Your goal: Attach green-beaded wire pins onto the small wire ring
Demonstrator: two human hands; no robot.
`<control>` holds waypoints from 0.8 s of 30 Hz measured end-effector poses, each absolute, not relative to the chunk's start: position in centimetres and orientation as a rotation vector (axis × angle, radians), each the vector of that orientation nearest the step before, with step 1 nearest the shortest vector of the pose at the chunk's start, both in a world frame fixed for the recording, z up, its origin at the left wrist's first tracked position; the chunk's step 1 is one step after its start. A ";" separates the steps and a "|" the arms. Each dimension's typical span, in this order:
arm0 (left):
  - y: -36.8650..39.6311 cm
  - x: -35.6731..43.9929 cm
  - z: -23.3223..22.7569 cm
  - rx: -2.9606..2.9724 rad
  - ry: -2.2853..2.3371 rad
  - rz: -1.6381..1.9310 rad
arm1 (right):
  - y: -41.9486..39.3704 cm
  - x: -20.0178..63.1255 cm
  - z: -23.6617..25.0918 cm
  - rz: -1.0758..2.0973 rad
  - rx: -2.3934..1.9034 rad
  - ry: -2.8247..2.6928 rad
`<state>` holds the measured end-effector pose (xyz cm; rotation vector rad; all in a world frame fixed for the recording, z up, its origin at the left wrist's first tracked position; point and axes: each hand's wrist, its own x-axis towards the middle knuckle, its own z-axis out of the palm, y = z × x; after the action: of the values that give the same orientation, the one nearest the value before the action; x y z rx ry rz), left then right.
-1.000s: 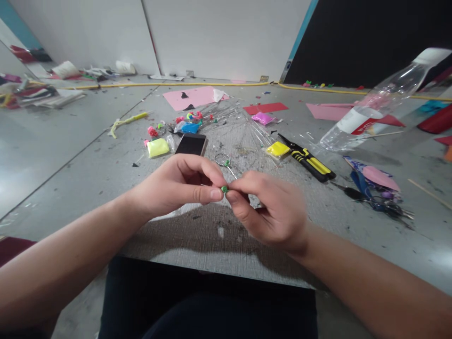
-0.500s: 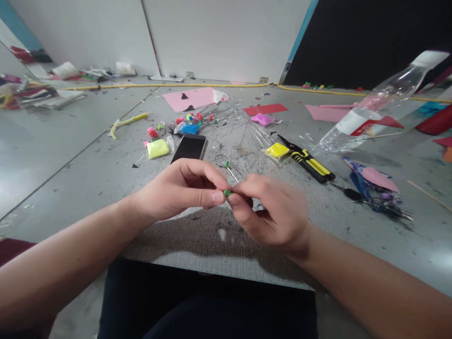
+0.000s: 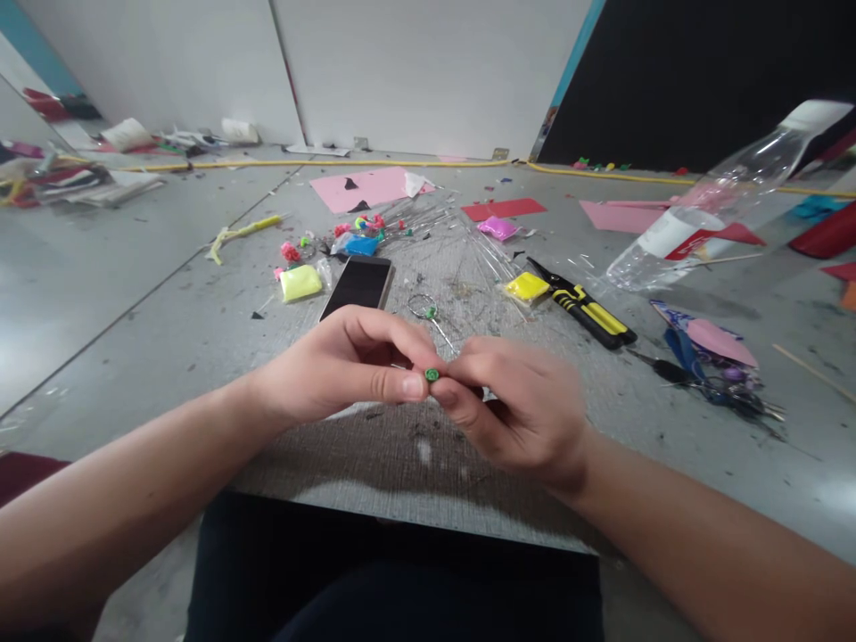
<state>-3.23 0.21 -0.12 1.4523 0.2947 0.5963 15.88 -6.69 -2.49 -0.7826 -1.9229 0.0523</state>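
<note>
Green bead [image 3: 432, 374] sits pinched between left hand [image 3: 348, 366] and right hand [image 3: 518, 410] fingertips.

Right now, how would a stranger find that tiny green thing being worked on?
Start at the grey table and follow both forearms to where the left hand and right hand meet. Pinched between their fingertips sits the green bead, far smaller than the clay packets behind and the only piece off the table.

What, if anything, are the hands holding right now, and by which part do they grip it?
A small green bead, pinched between the fingertips of the left hand and the right hand, one from each side; anything else in the grip cannot be told.
</note>
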 end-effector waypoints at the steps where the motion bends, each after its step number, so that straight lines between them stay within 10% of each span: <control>1: 0.2 -3.3 -0.1 1.453 0.286 0.597 | -6.7 15.9 -2.5 0.055 -0.778 -1.930; 24: 1.5 -3.6 -0.2 1.492 0.480 0.730 | -3.8 17.0 -3.2 0.329 -0.980 -1.550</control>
<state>-3.58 1.49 -0.15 1.4919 0.4803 0.7301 17.04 -3.76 -3.20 -0.9801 -1.5496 0.3289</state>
